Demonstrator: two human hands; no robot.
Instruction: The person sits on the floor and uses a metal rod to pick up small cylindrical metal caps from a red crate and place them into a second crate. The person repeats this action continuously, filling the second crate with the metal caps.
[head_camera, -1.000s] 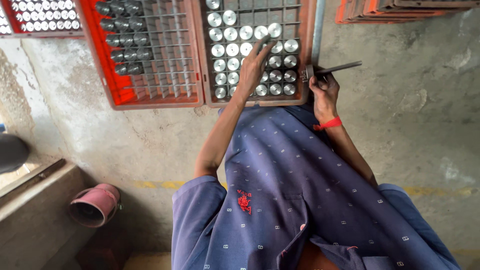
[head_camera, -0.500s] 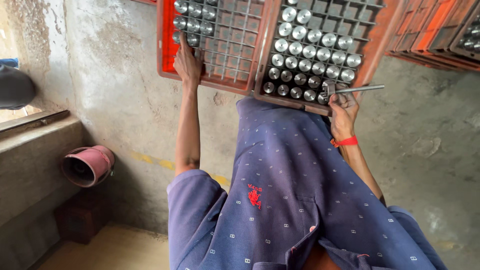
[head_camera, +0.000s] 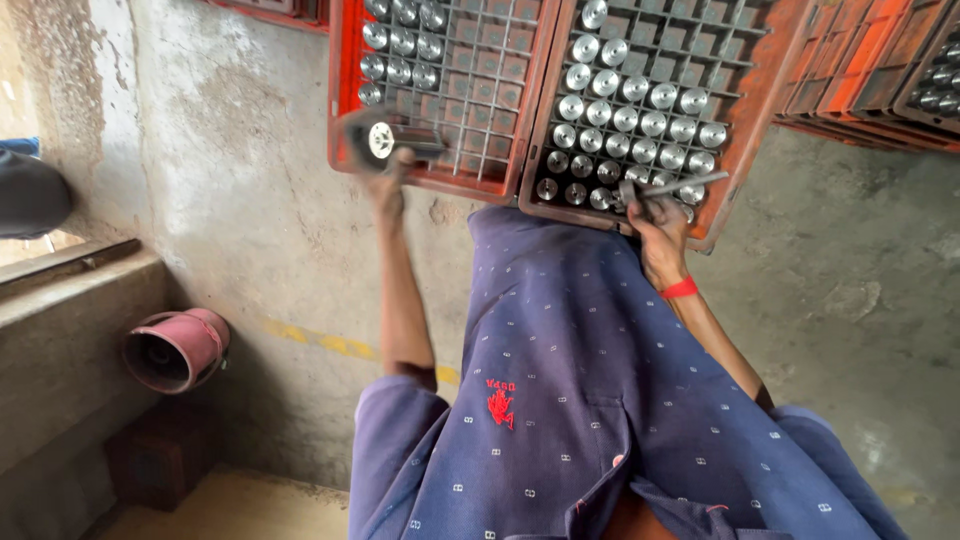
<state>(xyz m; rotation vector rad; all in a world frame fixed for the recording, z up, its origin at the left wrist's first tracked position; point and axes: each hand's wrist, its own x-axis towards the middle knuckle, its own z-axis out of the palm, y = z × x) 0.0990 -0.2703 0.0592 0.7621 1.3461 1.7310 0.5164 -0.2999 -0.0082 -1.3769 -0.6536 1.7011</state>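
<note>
My left hand (head_camera: 385, 188) is closed around a shiny round metal part (head_camera: 381, 140), blurred, at the near edge of the left red grid crate (head_camera: 345, 90). That crate holds several metal parts (head_camera: 400, 45) in its far-left cells. My right hand (head_camera: 660, 232), with a red band on its wrist, grips a thin metal rod tool (head_camera: 688, 184) at the near edge of the right red crate (head_camera: 762, 110). Several rows of round metal parts (head_camera: 640, 110) fill this crate. My blue patterned shirt (head_camera: 580, 380) covers the lower middle.
More red crates (head_camera: 880, 70) with parts stand at the far right. A pink pipe end (head_camera: 175, 348) sticks out by a concrete ledge (head_camera: 70, 300) on the left. A dark rounded object (head_camera: 30, 195) lies at the left edge. The concrete floor (head_camera: 860, 280) carries a yellow line (head_camera: 330, 342).
My left hand went from the right crate's parts across to the left crate and now holds a metal part. My right hand kept the rod at the right crate's edge.
</note>
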